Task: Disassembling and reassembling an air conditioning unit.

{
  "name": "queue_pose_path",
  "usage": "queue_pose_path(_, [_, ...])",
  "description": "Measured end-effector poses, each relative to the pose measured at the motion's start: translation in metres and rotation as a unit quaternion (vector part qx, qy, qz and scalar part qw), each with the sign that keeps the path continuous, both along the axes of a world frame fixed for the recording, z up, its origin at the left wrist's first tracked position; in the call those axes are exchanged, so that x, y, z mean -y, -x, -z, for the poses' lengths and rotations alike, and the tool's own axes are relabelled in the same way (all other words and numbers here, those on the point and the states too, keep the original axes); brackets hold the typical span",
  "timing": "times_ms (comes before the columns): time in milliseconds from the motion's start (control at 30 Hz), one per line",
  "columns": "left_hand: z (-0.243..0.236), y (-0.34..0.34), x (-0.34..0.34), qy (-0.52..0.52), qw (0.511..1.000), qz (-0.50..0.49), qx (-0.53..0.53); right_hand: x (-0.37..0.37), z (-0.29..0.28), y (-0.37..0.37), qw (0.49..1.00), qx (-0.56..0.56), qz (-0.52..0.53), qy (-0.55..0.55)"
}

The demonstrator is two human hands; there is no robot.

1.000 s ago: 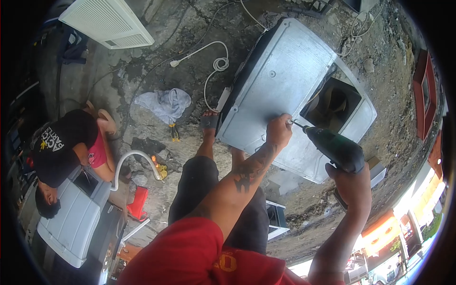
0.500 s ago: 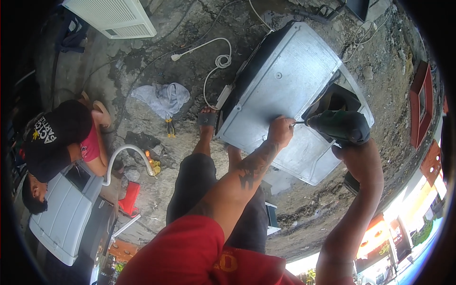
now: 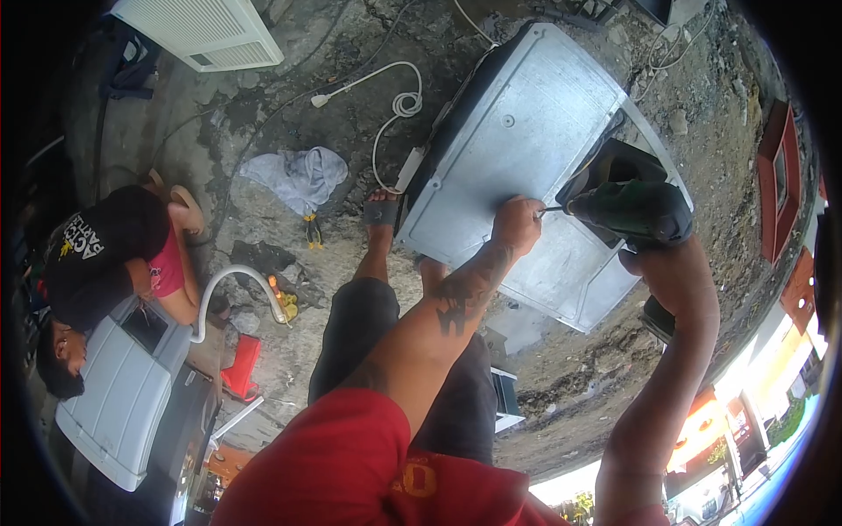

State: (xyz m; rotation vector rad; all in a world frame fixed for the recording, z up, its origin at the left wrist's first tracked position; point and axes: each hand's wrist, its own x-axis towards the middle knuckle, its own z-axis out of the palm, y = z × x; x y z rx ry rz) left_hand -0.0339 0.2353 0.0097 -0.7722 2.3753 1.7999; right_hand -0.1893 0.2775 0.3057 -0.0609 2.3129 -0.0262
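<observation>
A silver metal appliance housing (image 3: pixel 517 123) lies on the ground, with a dark square opening on its right. My left hand (image 3: pixel 517 226) is closed at the tip of the drill bit, against the panel near that opening; whatever it pinches is too small to make out. A dark green power drill (image 3: pixel 631 213) is gripped in my right hand (image 3: pixel 662 276), held nearly horizontal over the opening with its bit reaching to my left fingertips.
Another person (image 3: pixel 105 254) crouches at left by a grey plastic unit (image 3: pixel 114 394). Around lie a rag (image 3: pixel 294 180), yellow-handled pliers (image 3: pixel 313 231), a white cord (image 3: pixel 405 107), a curved hose (image 3: pixel 228 273), a red case (image 3: pixel 241 366) and a white grille panel (image 3: pixel 206 31).
My right hand and the drill have swung up and to the right, the drill now nearer horizontal. My left hand has shifted only slightly, remaining at the bit's tip.
</observation>
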Motion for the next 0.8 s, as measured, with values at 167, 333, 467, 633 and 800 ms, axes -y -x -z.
queue_pose_path(167, [0.004, 0.002, 0.001, 0.011, 1.0, 0.02, -0.003, 0.027, 0.007, 0.036, 0.998, 0.051, -0.003, -0.042])
queue_pose_path(333, [0.003, 0.004, -0.001, 0.005, 1.0, 0.018, -0.004, 0.043, 0.031, 0.068, 0.993, 0.094, -0.069, -0.019])
queue_pose_path(467, [0.003, 0.004, -0.001, 0.021, 0.999, 0.032, -0.004, 0.055, 0.028, 0.065, 0.989, 0.1, -0.095, -0.061])
queue_pose_path(633, [0.002, 0.001, 0.003, 0.06, 0.997, 0.045, -0.013, 0.049, 0.023, 0.045, 0.987, 0.082, -0.132, -0.043])
queue_pose_path(800, [0.003, 0.004, 0.001, 0.081, 0.994, 0.065, -0.018, 0.059, 0.015, 0.044, 0.985, 0.076, -0.145, -0.053])
